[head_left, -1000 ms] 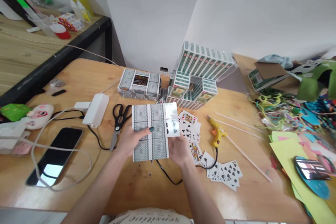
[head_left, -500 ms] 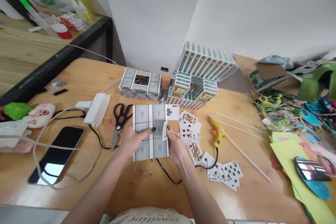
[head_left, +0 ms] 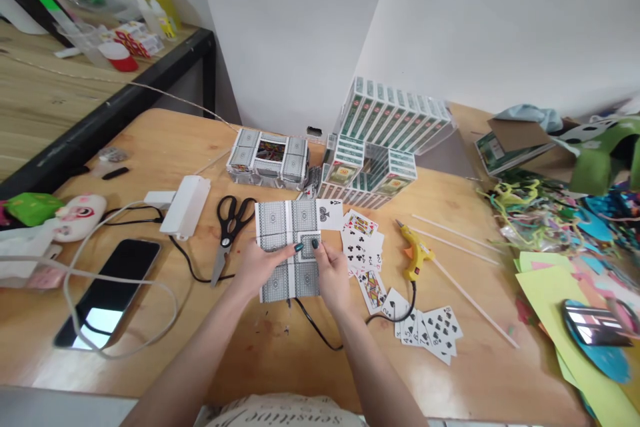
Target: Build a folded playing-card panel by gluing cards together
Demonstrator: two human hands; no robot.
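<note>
A panel of grey-backed playing cards (head_left: 273, 221) joined edge to edge is held up in front of me. My left hand (head_left: 256, 271) grips its left side, thumb on the face and fingers hidden behind. My right hand (head_left: 334, 277) pinches the right side, with its thumb on a small white-edged piece of card (head_left: 307, 255) that lies against the panel's middle. The left thumb tip is also at that piece. An ace of clubs (head_left: 330, 215) sticks out at the panel's upper right. Just right of my right hand lie loose face-up cards (head_left: 360, 250).
Black-handled scissors (head_left: 233, 220) lie left of the panel, a yellow glue gun (head_left: 415, 255) and glue sticks (head_left: 475, 303) right. Behind stand a card-covered box (head_left: 269, 160) and stacked card boxes (head_left: 390, 117). A phone (head_left: 107, 293) and white cable (head_left: 173, 297) are at left.
The small piece of card has gone from standing tilted at the panel's right edge to lying against its middle. My right hand moved slightly left, its thumb now on the piece.
</note>
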